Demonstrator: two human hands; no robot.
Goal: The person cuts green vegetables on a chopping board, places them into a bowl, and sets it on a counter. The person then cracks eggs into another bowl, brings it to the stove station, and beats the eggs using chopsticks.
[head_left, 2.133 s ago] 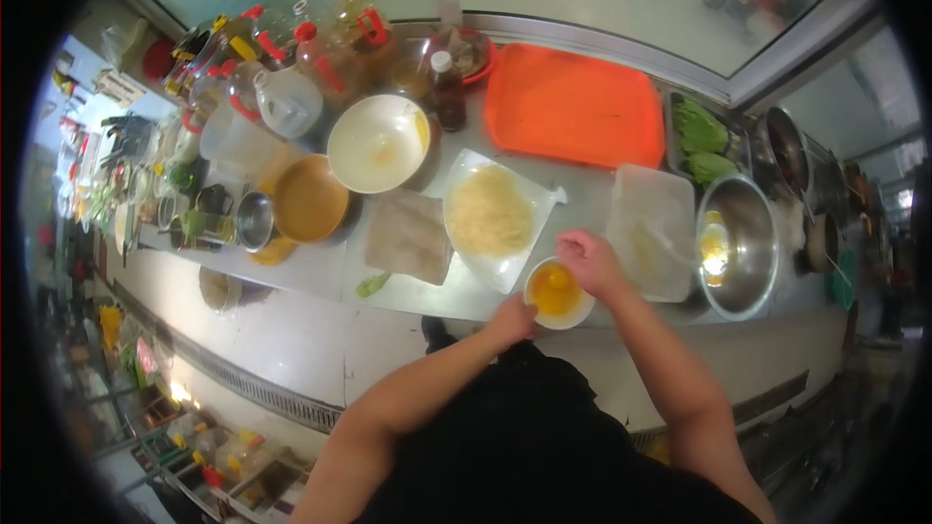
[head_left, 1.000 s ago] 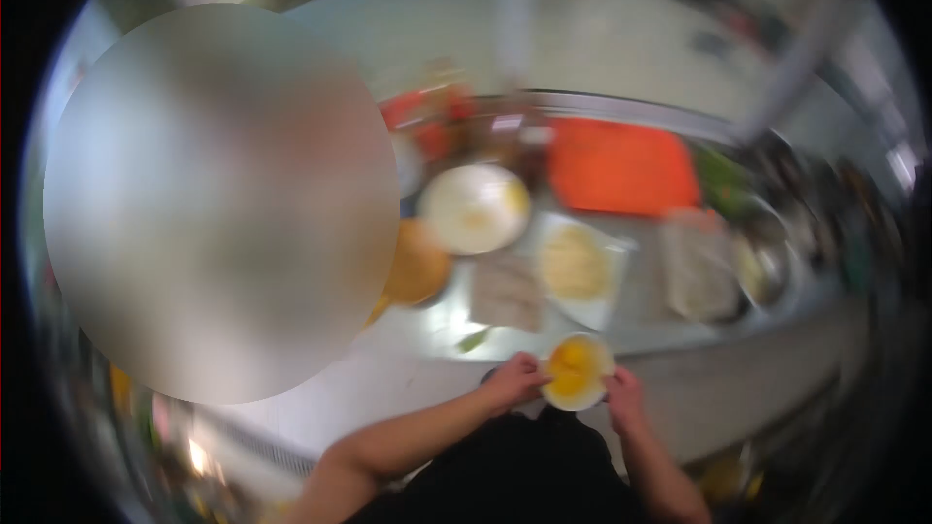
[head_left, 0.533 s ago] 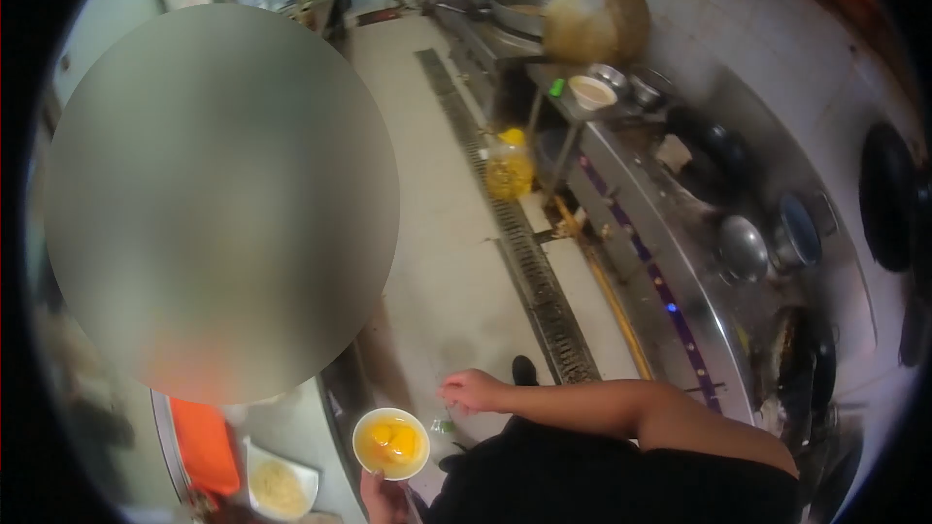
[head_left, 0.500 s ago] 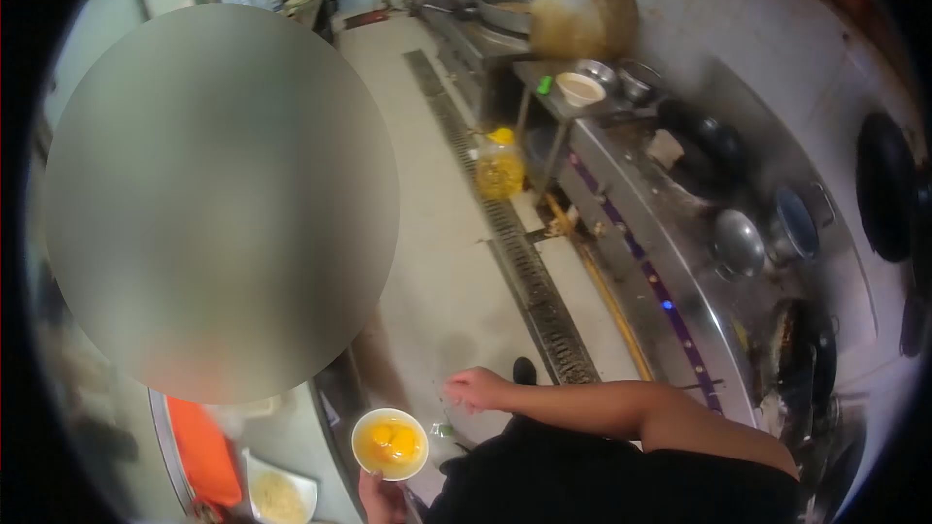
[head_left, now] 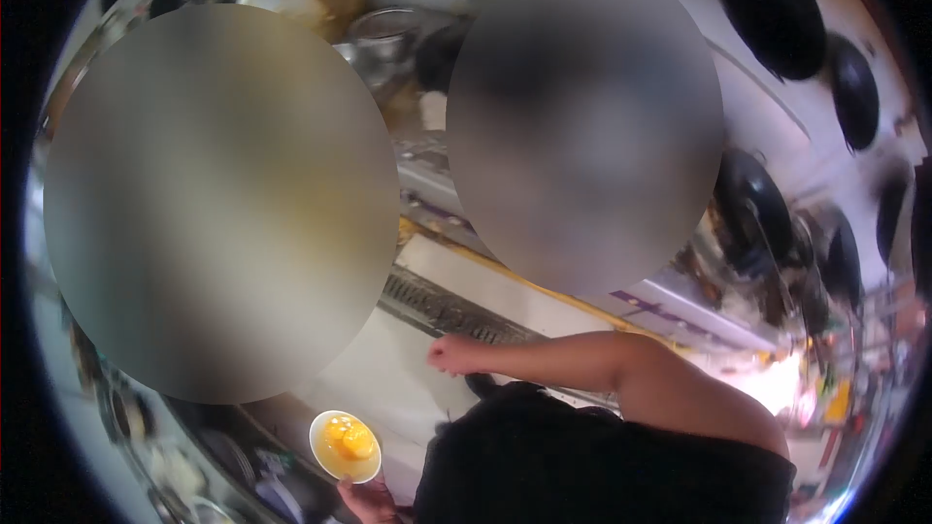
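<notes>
My left hand [head_left: 367,502] is low in the view, closed around the lower edge of a small white bowl [head_left: 367,474]. Raw eggs with yellow yolks [head_left: 348,440] lie in the bowl, which tilts slightly. My right hand [head_left: 453,354] hangs in the air to the right of the bowl and apart from it. Its fingers are curled in, and I see nothing in them. The bare right forearm reaches across from the right side.
Beyond my right hand, a floor drain grate [head_left: 466,318] runs along the stove counter [head_left: 680,315]. Black woks [head_left: 767,5] hang on the wall at upper right. Dishes stand on the counter at lower left. Two large blurred discs cover much of the view.
My view has swung right toward the stove side. The bowl of eggs has shifted slightly left in the view, still in my left hand. My right hand's fingers look more curled.
</notes>
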